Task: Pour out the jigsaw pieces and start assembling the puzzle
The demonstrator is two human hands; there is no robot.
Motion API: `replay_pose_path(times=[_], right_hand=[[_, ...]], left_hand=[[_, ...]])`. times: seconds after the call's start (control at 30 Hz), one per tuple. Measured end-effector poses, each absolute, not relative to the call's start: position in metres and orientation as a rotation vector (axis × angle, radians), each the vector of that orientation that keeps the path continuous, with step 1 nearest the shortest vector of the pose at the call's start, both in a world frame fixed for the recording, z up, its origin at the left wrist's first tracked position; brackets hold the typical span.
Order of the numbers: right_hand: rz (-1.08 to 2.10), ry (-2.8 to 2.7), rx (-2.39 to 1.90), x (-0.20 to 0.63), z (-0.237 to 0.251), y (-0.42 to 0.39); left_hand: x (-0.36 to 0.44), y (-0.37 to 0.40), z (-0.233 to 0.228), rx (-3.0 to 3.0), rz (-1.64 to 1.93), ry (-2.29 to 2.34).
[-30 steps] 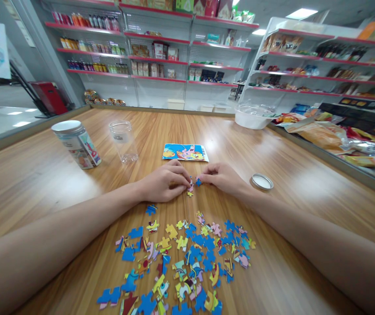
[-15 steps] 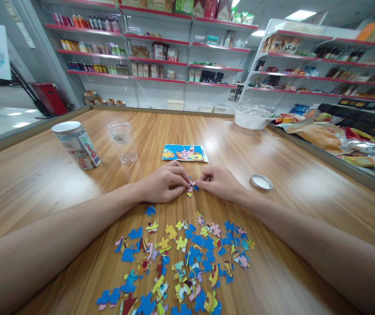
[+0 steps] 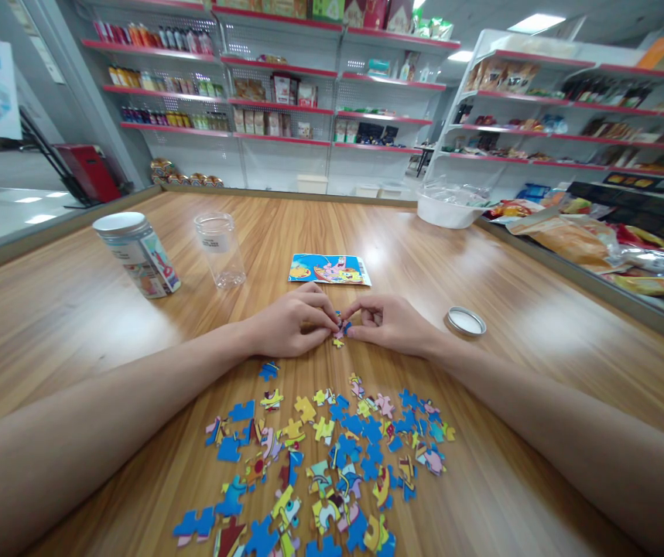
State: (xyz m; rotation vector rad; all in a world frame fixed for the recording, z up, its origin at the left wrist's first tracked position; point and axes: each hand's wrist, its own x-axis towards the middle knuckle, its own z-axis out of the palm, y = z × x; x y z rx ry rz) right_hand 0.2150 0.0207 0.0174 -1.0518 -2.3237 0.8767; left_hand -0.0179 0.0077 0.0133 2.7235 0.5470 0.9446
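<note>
Between my two hands lie a few small jigsaw puzzle pieces [image 3: 338,341], blue, pink and yellow, partly covered by fingers. My left hand [image 3: 297,323] rests on the table with its fingertips pinched on the pieces' left side. From the other side my right hand [image 3: 387,321] holds a blue puzzle piece [image 3: 348,329] by its edge, thumb below and index finger above. Many loose puzzle pieces [image 3: 371,430] are spread nearer to me, mostly blue, yellow and pink. Beyond my hands a picture card [image 3: 330,269] with cartoon figures lies flat.
A labelled jar with a lid [image 3: 138,255] and an open clear jar [image 3: 220,251] stand at the left. To the right lies a round lid [image 3: 466,321]. A white basin [image 3: 448,210] sits at the far right, beside packaged snacks [image 3: 576,240]. Stocked shelves [image 3: 277,108] line the back.
My right index finger has lifted slightly away from the thumb near the blue piece. My left hand stays almost still. The whole view has shifted a little.
</note>
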Motion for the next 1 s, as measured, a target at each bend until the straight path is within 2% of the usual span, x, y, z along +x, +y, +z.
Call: replay_pose_path(times=[0.37, 0.83, 1.0], right_hand=[[0.900, -2.306, -1.049, 0.2159, 0.0147, 0.0216], [1.227, -1.946, -0.997, 0.2139, 0.0223, 0.0199], [1.286, -1.835, -0.957, 0.2080, 0.0221, 0.0154]], left_hand=[[-0.0185, 0.0056, 0.0146, 2.722, 0.923, 0.580], [-0.0184, 0.0041, 0.0153, 2.751, 0.893, 0.580], [-0.0184, 0.0071, 0.0141, 2.697, 1.010, 0.661]])
